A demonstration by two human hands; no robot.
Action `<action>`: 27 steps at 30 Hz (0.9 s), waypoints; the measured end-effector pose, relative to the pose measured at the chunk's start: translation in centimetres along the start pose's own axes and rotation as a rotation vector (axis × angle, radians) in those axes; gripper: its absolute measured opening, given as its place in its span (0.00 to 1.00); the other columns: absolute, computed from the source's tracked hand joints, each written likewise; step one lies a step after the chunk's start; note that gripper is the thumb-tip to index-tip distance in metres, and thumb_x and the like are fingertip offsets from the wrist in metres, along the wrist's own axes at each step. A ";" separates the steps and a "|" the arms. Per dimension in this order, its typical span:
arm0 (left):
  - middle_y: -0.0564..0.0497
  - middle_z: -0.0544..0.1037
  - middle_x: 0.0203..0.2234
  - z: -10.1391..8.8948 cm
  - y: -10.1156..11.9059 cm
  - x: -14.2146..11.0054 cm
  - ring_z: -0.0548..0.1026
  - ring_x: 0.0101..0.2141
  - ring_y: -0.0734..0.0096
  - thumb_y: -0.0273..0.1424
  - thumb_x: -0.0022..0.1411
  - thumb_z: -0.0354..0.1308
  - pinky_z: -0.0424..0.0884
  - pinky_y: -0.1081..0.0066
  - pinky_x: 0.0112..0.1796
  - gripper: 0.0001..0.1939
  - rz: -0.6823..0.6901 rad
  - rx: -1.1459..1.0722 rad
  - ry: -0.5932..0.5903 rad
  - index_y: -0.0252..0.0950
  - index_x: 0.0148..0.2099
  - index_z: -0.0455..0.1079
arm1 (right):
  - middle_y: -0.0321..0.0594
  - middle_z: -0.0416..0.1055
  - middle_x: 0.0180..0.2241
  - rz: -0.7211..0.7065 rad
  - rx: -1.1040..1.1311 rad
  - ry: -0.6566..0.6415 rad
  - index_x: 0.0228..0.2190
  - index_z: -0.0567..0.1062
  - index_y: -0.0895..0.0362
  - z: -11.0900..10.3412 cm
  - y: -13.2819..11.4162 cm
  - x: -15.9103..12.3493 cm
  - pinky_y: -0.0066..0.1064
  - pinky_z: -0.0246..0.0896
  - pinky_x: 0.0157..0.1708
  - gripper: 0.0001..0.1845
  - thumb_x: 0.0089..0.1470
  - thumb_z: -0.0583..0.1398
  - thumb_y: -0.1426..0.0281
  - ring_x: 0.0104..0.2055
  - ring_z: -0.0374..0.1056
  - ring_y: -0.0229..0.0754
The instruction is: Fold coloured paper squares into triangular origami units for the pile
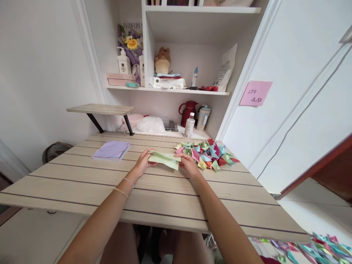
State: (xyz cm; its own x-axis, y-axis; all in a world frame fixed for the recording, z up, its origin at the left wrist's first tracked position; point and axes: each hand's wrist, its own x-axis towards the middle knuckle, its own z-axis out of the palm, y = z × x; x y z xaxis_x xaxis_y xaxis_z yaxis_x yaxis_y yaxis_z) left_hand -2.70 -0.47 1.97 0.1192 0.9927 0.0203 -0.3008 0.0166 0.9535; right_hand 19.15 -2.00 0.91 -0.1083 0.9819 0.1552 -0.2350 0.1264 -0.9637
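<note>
A sheet of light green paper (pixel 165 160), partly folded, is held just above the table between my two hands. My left hand (pixel 143 162) pinches its left end, fingers closed on the edge. On the opposite end, my right hand (pixel 188 164) grips the paper near its right edge. Close beyond my right hand lies a heap of folded paper pieces (pixel 209 154) in green, pink, blue, red and yellow. To the left of my left hand is a stack of square paper (pixel 111 150) with a purple sheet on top.
A small raised shelf (pixel 100 109) stands at the table's back left. Behind the table are a white bottle (pixel 189 125), a red jug (pixel 188 113) and a tumbler (pixel 203 118). More folded paper (pixel 321 249) lies below the table at right. A pink note (pixel 256 93) hangs on the wall.
</note>
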 end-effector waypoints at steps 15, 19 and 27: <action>0.47 0.77 0.24 0.0 -1.2 0.2 0.75 0.24 0.70 0.30 0.46 0.62 0.69 0.73 0.28 0.13 -0.091 0.094 -0.047 0.31 0.36 0.70 | 0.39 0.73 0.31 -0.196 -0.414 -0.325 0.43 0.72 0.57 1.4 -0.1 -1.3 0.28 0.58 0.27 0.21 0.45 0.59 0.65 0.28 0.65 0.37; 0.48 0.77 0.23 0.3 -1.2 0.0 0.74 0.23 0.71 0.31 0.44 0.63 0.66 0.77 0.24 0.15 -0.097 0.160 -0.153 0.30 0.37 0.72 | 0.38 0.73 0.30 -0.247 -0.526 -0.231 0.34 0.76 0.55 1.1 -0.3 -1.0 0.29 0.58 0.30 0.15 0.44 0.60 0.61 0.29 0.65 0.39; 0.43 0.77 0.31 1.3 -1.0 -1.0 0.76 0.27 0.66 0.40 0.50 0.60 0.70 0.70 0.31 0.21 -0.137 0.151 -0.341 0.31 0.42 0.69 | 0.36 0.69 0.21 -0.151 -0.385 -0.092 0.30 0.74 0.58 1.2 0.9 -0.5 0.29 0.60 0.25 0.15 0.40 0.62 0.61 0.22 0.64 0.37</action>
State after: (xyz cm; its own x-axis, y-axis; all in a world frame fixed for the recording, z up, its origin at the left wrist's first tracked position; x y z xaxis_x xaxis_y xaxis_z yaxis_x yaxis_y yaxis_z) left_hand -1.33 -1.63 1.38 0.4639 0.8852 -0.0354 -0.1211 0.1029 0.9873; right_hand 17.81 -2.54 0.23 -0.1898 0.9340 0.3027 0.1213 0.3282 -0.9368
